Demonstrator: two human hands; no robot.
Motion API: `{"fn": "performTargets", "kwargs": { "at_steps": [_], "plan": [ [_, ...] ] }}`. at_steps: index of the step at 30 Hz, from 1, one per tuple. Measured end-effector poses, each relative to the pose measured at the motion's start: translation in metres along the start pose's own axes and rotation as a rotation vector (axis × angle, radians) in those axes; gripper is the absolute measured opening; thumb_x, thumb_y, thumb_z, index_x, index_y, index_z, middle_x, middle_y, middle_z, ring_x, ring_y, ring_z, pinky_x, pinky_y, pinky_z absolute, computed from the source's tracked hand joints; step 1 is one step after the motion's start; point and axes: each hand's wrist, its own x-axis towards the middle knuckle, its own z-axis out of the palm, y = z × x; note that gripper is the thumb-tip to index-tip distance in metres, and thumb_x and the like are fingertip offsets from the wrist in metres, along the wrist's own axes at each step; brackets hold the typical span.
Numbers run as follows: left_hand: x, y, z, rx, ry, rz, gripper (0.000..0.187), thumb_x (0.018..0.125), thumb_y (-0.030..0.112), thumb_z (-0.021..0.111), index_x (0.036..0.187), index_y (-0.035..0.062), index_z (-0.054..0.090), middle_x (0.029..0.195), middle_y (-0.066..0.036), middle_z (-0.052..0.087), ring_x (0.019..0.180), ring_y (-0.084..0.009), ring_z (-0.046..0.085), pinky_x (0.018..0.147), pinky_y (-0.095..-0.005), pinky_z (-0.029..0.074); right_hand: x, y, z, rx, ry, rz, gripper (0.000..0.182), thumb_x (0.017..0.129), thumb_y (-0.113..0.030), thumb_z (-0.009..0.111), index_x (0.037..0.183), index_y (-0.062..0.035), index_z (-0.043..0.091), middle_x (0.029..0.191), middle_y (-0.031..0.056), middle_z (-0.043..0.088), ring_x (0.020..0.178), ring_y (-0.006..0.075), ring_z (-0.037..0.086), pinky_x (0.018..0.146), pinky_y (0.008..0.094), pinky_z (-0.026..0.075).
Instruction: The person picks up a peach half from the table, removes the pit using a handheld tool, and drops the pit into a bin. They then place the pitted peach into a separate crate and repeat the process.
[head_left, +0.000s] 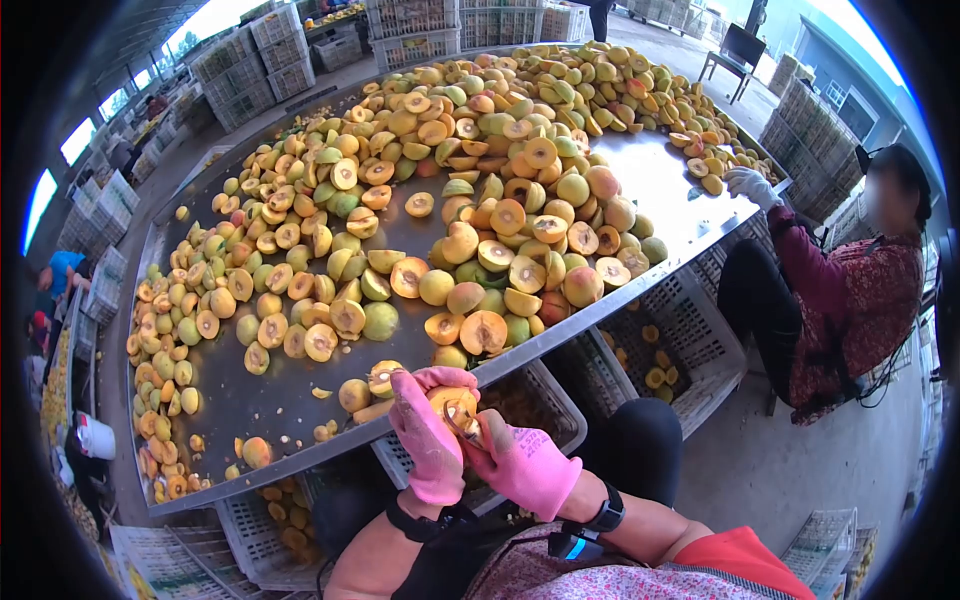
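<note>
My left hand (428, 440), in a pink glove, is closed around a yellow peach half (452, 400) with its cut face toward me. My right hand (530, 468), also pink-gloved, grips a small tool with a thin curved metal end (464, 430), pressed against the cut face. Its handle is hidden in my fingers. Both hands are just over the front rim of a metal table (560, 335). Beyond them lie many halved peaches (484, 330), some showing the stone and some with the skin up.
Plastic crates (690, 345) holding some peach halves stand under the table's front edge. At the right, a seated person (840, 290) reaches a white-gloved hand (752, 186) to the fruit. Stacked crates (235, 75) and a chair (735, 55) stand beyond the table.
</note>
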Motion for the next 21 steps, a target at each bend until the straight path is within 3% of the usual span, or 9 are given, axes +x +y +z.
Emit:
{"fn": "performTargets", "kwargs": {
  "at_steps": [6,8,11,15,18,21],
  "plan": [
    [0.002,0.009,0.001,0.124,-0.059,-0.020,0.077,0.107,0.063,0.028,0.078,0.0006,0.063,0.078,-0.012,0.069,0.067,-0.0196,0.063,0.068,-0.0317,0.052,-0.005,0.005,-0.001,0.015,-0.047,0.012,0.027,0.096,-0.018,0.070,0.103,-0.0046,0.048,0.073,0.0194,0.062,0.066,0.0416,0.065,0.055,0.0452,0.049],
    [0.004,0.010,0.000,0.186,-0.087,-0.067,0.079,0.107,0.064,0.027,0.077,0.0000,0.063,0.077,-0.012,0.069,0.066,-0.0197,0.062,0.067,-0.0316,0.052,-0.002,0.005,-0.005,0.128,-0.133,0.116,0.035,0.098,-0.030,0.066,0.108,-0.0026,0.048,0.072,0.0215,0.065,0.069,0.0433,0.066,0.058,0.0493,0.051],
    [-0.002,0.010,0.005,0.209,-0.049,-0.009,0.076,0.106,0.065,0.028,0.078,0.0028,0.062,0.074,-0.010,0.067,0.065,-0.0182,0.063,0.066,-0.0303,0.052,0.007,-0.011,-0.027,0.404,-0.308,0.288,0.034,0.098,-0.030,0.065,0.109,-0.0027,0.049,0.074,0.0235,0.065,0.070,0.0451,0.066,0.060,0.0507,0.050],
    [0.000,0.003,0.004,0.176,-0.053,0.047,0.076,0.106,0.065,0.028,0.077,0.0027,0.062,0.074,-0.010,0.067,0.065,-0.0180,0.063,0.066,-0.0299,0.053,0.003,-0.003,-0.019,0.308,-0.296,0.283,0.034,0.099,-0.031,0.064,0.111,-0.0029,0.049,0.076,0.0248,0.066,0.072,0.0451,0.066,0.062,0.0514,0.051],
    [0.001,0.009,0.004,0.202,-0.055,-0.021,0.075,0.109,0.054,0.027,0.076,-0.0003,0.065,0.075,-0.011,0.069,0.068,-0.0183,0.063,0.070,-0.0316,0.052,-0.003,0.009,-0.008,0.151,-0.214,0.170,0.029,0.101,-0.026,0.064,0.115,-0.0048,0.050,0.077,0.0199,0.066,0.069,0.0401,0.067,0.060,0.0445,0.050],
    [0.003,0.011,0.004,0.292,-0.056,-0.091,0.076,0.109,0.053,0.027,0.072,-0.0008,0.065,0.072,-0.010,0.068,0.066,-0.0185,0.063,0.069,-0.0307,0.052,0.002,0.004,-0.006,0.357,-0.265,0.248,0.035,0.101,-0.032,0.061,0.117,-0.0037,0.048,0.078,0.0261,0.067,0.076,0.0468,0.066,0.064,0.0525,0.051]
  ]
}}
